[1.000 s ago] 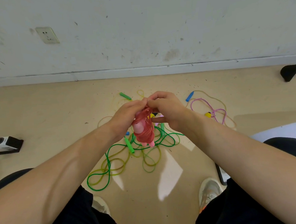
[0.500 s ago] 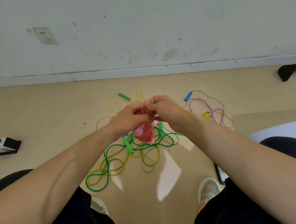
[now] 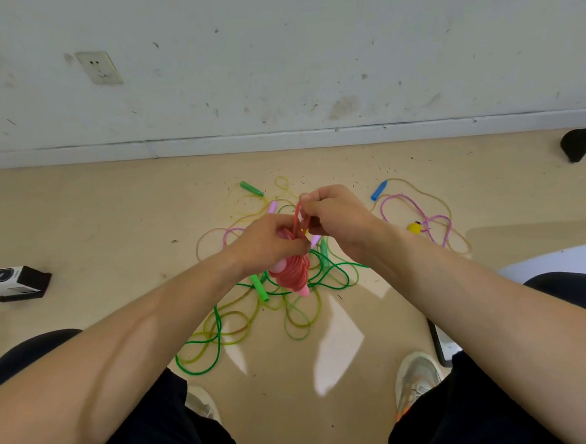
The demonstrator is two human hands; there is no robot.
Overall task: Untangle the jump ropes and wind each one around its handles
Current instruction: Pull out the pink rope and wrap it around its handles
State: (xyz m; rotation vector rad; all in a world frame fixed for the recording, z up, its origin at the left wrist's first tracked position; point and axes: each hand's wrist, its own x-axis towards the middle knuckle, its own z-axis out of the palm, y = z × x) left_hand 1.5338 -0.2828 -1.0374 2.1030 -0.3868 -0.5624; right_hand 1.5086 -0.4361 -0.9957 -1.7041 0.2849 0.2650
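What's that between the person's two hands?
A loop of the red jump rope: the right hand pinches it, the left hand grips the wound part. Head view.

Top of the red rope bundle [image 3: 293, 273] was hidden inside the left hand [image 3: 269, 244]. The white box [image 3: 3, 282], with its lettering, was cut off at the left edge. The black object [image 3: 580, 142] was cut off at the right edge.

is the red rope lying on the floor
No, the left hand and right hand hold the red rope above the floor.
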